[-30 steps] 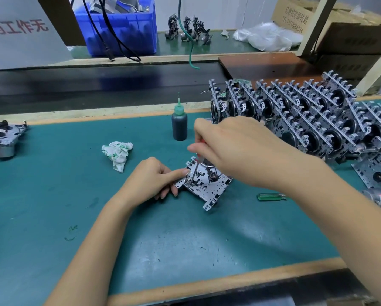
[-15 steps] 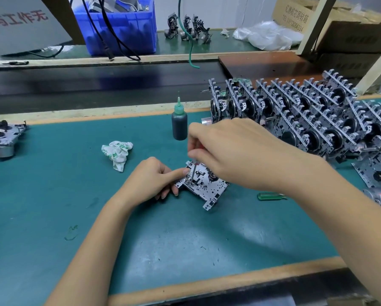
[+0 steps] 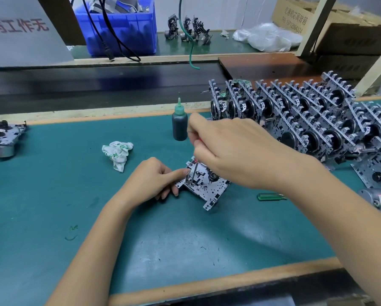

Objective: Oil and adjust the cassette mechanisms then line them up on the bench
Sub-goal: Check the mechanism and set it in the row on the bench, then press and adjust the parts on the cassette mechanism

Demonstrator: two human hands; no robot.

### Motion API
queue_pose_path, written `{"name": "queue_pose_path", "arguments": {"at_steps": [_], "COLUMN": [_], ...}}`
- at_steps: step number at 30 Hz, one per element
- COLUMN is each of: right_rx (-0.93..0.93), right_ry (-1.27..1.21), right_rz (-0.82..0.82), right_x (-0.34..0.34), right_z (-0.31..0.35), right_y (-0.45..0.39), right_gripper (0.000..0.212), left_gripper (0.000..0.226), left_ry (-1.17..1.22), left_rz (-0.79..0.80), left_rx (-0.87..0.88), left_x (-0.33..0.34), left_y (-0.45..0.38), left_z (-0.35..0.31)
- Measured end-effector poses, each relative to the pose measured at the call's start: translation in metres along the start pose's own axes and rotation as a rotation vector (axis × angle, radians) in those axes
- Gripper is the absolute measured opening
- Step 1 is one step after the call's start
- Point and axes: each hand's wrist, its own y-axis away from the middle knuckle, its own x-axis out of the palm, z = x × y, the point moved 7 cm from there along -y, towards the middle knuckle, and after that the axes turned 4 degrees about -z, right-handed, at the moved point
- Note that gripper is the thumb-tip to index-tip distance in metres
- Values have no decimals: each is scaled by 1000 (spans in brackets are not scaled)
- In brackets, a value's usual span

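A flat, silver perforated-metal cassette mechanism [image 3: 203, 184] lies on the teal bench mat [image 3: 52, 195], a little right of the mat's centre. Its plate is peppered with small square holes and carries a dark round pulley on its upper face. It sits skewed like a diamond, long axis running from about 10 o'clock to 4 o'clock, with one notched corner pointing toward 5 o'clock.

The left hand [image 3: 154, 178] rests at the plate's 9 o'clock edge, fingers curled under and a fingertip pressed on the corner. The right hand [image 3: 235, 151] hovers over the plate's 1 o'clock side, fingers pinched around a thin screwdriver [image 3: 195, 171] with a red handle; its metal shaft stands almost upright with its tip on the plate.

At 11 o'clock from the mechanism stands a small dark oil bottle with a green nozzle [image 3: 180, 124], upright. At 9 o'clock lies a crumpled white-and-green cloth [image 3: 118, 153]. A green-handled tool [image 3: 270, 196] lies flat at 3 o'clock. From 1 to 3 o'clock, rows of finished mechanisms [image 3: 306, 120] stand on edge, tightly packed. Another mechanism [image 3: 3, 138] sits at the mat's far left edge.

The mat has a wooden border; beyond it runs a dark conveyor belt [image 3: 85, 87], then a blue plastic bin [image 3: 123, 29], cardboard boxes [image 3: 339, 27] and a clear plastic bag [image 3: 266, 37].
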Motion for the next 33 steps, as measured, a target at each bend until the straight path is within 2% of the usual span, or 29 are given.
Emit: {"name": "queue_pose_path", "arguments": {"at_steps": [5, 9, 27, 31, 33], "right_rx": [-37, -36, -38, -38, -21], "right_ry": [37, 21, -23, -60, -91], "right_rz": [-25, -36, -37, -9, 24], "right_x": [0, 2, 2, 3, 5], "right_z": [-2, -2, 0, 1, -2], "right_y": [-2, -3, 1, 4, 4], "right_gripper": [13, 25, 23, 12, 13], "left_gripper": [69, 66, 62, 62, 65], "left_ry": [12, -10, 0, 13, 5], "left_rz": [1, 3, 21, 20, 10], "left_rx": [2, 7, 6, -4, -8], "left_x": [-1, -3, 0, 0, 0], "left_y": [3, 4, 1, 1, 1], "left_z": [-4, -4, -2, 0, 2]}}
